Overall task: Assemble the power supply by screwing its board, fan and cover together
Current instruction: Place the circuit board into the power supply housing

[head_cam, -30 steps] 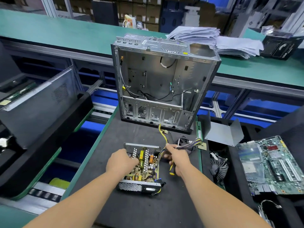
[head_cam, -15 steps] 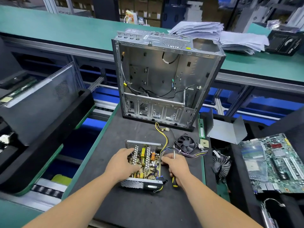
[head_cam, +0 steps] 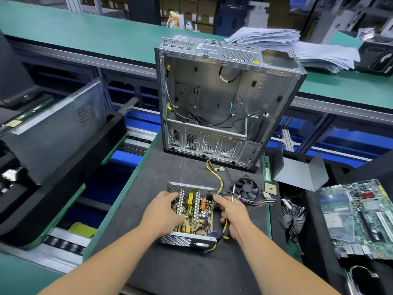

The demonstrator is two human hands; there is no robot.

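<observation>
The open power supply (head_cam: 185, 239) lies on the black mat, its metal tray holding the yellow-brown board (head_cam: 194, 211) with two silver heatsinks. My left hand (head_cam: 161, 211) rests on the board's left side, fingers spread over it. My right hand (head_cam: 232, 215) sits at the board's right edge and grips a screwdriver (head_cam: 225, 227) with a yellow and black handle, its shaft pointing away from me. The black fan (head_cam: 247, 188) lies loose on the mat behind my right hand, beside a wire bundle (head_cam: 257, 202). The grey folded metal cover (head_cam: 297, 173) stands farther right.
An empty computer case (head_cam: 223, 107) stands upright behind the power supply. A motherboard (head_cam: 361, 216) lies at the right, a round heatsink fan (head_cam: 294, 218) beside it. A memory stick (head_cam: 267, 170) and a chip (head_cam: 270, 189) lie by the mat's right edge. A black tray with a side panel (head_cam: 53, 133) is left.
My right hand with the screwdriver has come down from the wire bundle to the board's right edge. The fan, hidden before, now shows. My left hand stays on the board.
</observation>
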